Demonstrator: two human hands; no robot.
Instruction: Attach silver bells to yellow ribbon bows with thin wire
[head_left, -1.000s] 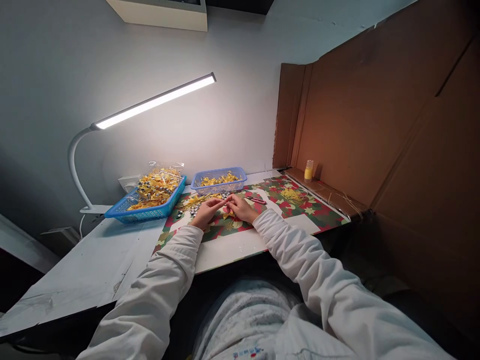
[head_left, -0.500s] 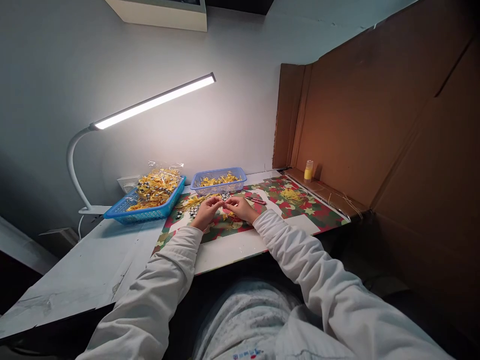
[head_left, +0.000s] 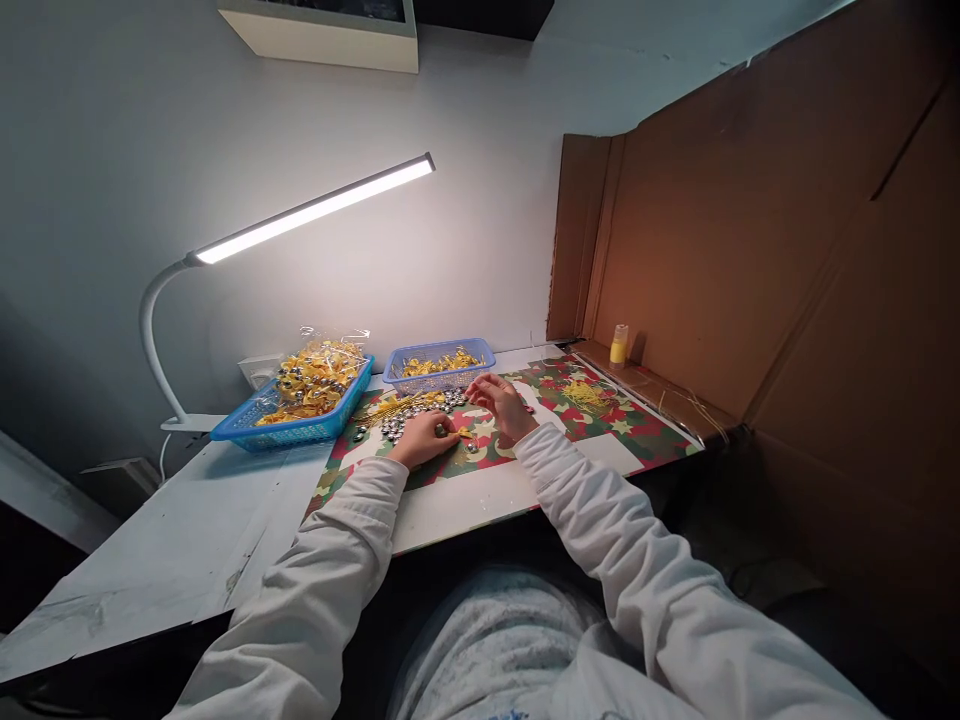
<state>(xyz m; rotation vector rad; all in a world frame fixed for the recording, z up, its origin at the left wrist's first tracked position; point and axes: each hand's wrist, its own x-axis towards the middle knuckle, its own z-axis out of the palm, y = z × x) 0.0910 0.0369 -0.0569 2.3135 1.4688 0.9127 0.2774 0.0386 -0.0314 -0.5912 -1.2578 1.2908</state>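
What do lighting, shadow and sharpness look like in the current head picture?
Head view: the lamp glares white, brightening the wall; the bottle casts a shadow on the cardboard; silvery pieces glint beside the left hand; fine detail at the right hand is too small to make out.

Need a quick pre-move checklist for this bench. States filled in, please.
1. Lamp lit: ok.
2. Left hand down by the small yellow piece: ok; firm grip on it: cannot tell.
3. Right hand raised, apart from the left: ok.
4. Right fingertips free of thread: cannot tell, too small.
5. Shiny round pieces all contained: not ok, many lie loose on the patterned sheet.
6. Yellow bottle upright: ok.
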